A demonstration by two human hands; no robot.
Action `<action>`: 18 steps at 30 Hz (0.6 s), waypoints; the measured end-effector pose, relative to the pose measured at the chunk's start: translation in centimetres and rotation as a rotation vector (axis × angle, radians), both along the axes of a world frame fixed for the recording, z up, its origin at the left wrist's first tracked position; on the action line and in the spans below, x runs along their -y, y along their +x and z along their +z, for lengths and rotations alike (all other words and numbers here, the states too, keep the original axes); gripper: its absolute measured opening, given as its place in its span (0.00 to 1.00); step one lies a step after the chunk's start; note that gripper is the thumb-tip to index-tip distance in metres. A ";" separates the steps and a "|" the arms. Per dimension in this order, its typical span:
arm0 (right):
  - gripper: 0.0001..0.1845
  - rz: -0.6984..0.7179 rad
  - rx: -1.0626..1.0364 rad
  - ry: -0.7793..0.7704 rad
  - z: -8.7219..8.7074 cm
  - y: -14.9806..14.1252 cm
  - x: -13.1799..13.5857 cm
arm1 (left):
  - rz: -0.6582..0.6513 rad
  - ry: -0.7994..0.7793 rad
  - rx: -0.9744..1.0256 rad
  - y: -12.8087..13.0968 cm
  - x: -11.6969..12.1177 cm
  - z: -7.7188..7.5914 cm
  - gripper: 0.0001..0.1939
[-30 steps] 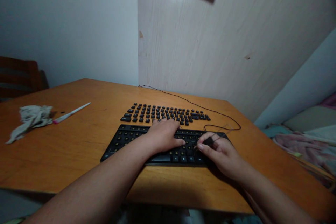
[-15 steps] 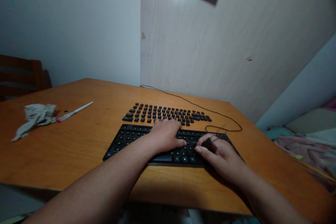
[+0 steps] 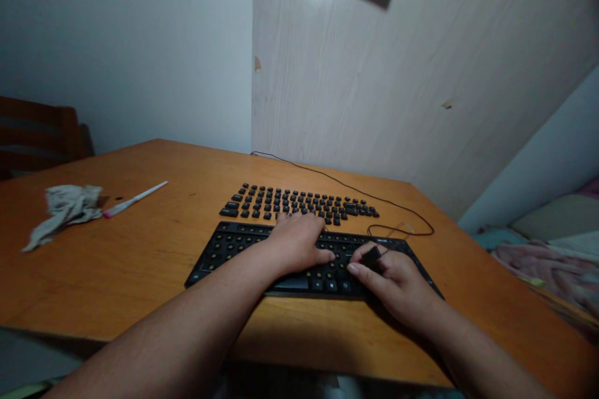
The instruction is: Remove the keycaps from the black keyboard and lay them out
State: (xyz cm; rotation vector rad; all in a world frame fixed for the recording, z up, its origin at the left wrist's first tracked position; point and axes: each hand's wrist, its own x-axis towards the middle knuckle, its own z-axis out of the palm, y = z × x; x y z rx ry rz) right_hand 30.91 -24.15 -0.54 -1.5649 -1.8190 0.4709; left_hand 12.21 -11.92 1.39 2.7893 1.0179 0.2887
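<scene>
A black keyboard [image 3: 290,285] lies on the table, most of its keycaps off and small yellowish stems showing. Across its middle rests my left hand [image 3: 299,240], fingers spread toward the far edge and thumb out to the right; it grips nothing. My right hand [image 3: 390,271] is over the keyboard's right part, thumb and fingers closed on a small black keycap puller [image 3: 372,255] with thin wires. The puller's working tip is hidden by the fingers. Beyond the keyboard, loose black keycaps [image 3: 285,202] lie in rows, the nearest partly behind my left hand.
A black cable [image 3: 322,173] curves over the wooden table [image 3: 196,168] behind the keycaps. At the left are a crumpled pale cloth [image 3: 70,206] and a white, pink-ended stick-like tool [image 3: 135,199]. A wall stands behind; a chair [image 3: 42,134] is far left, bedding [image 3: 538,262] far right.
The view has shifted slightly, moving everything a little to the right. The puller in my right hand has tilted a little. My left hand keeps its place on the keyboard.
</scene>
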 end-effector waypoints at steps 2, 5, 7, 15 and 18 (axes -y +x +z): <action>0.11 -0.009 -0.010 0.010 -0.2 0.0 0.0 | -0.003 0.005 0.003 0.0 0.0 -0.1 0.25; 0.12 -0.014 -0.027 0.005 -0.4 0.2 0.0 | 0.002 0.003 0.003 -0.1 0.0 -0.2 0.26; 0.12 -0.034 -0.075 0.005 -0.5 0.5 0.0 | 0.001 0.000 0.006 -0.1 0.0 -0.2 0.26; 0.12 -0.093 -0.229 -0.014 -0.6 1.1 -0.3 | 0.005 -0.019 0.036 -0.2 -0.4 -0.6 0.27; 0.12 -0.119 -0.280 -0.002 -0.8 0.9 -0.4 | -0.018 0.017 0.088 -0.3 -0.3 -0.5 0.26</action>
